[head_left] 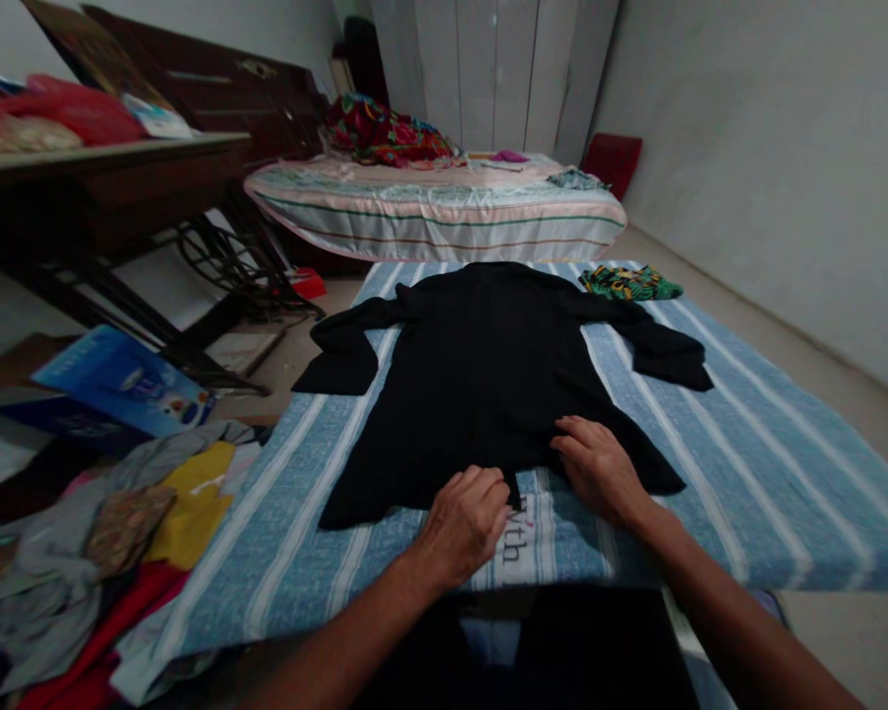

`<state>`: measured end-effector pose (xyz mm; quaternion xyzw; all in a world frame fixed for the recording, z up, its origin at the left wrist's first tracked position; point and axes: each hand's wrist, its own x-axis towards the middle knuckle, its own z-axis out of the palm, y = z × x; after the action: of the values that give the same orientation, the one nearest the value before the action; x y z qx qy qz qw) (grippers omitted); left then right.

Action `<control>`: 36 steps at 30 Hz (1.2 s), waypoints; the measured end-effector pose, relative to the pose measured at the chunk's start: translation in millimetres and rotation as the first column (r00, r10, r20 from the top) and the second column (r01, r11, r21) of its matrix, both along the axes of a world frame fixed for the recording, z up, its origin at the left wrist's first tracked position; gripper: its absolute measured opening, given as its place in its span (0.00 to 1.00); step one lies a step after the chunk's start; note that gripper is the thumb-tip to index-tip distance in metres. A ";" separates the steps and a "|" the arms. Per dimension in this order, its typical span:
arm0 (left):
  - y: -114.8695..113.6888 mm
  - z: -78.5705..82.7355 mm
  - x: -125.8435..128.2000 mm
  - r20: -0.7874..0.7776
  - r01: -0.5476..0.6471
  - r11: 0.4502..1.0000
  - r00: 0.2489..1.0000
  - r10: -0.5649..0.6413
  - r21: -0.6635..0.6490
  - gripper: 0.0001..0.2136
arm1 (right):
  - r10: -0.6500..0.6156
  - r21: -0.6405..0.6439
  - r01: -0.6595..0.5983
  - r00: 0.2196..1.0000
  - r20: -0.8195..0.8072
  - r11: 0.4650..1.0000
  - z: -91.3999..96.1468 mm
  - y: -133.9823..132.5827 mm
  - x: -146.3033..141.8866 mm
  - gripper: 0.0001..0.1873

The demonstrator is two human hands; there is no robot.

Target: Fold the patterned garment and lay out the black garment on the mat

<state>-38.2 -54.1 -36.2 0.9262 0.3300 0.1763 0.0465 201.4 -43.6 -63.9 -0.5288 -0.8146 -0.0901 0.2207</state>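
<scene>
A black long-sleeved garment (481,375) lies spread flat on a blue and white striped sheet (747,463), sleeves out to both sides. My left hand (465,521) rests at the garment's near hem with its fingers curled in, pinching the black cloth at the hem's middle. My right hand (598,466) lies flat on the hem just to the right, fingers stretched out and pressing the cloth down. A small green patterned cloth (630,283) sits at the sheet's far right corner, beside the right sleeve.
A heap of mixed clothes (118,542) lies at the left. A blue box (118,380) and a dark treadle table (111,197) stand beyond it. A striped bed (436,212) with colourful fabric is at the back, a bare wall to the right.
</scene>
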 end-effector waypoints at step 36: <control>71.5 22.6 11.7 -0.132 -0.300 0.950 0.949 0.287 -0.085 0.18 | 0.187 -0.329 -0.129 0.971 0.149 0.936 25.8 -30.5 9.9 0.28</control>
<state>-26.4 17.4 -13.7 0.8718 0.4751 0.1089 0.0485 211.3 -74.1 -38.1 -0.4797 -0.8749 0.0128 0.0659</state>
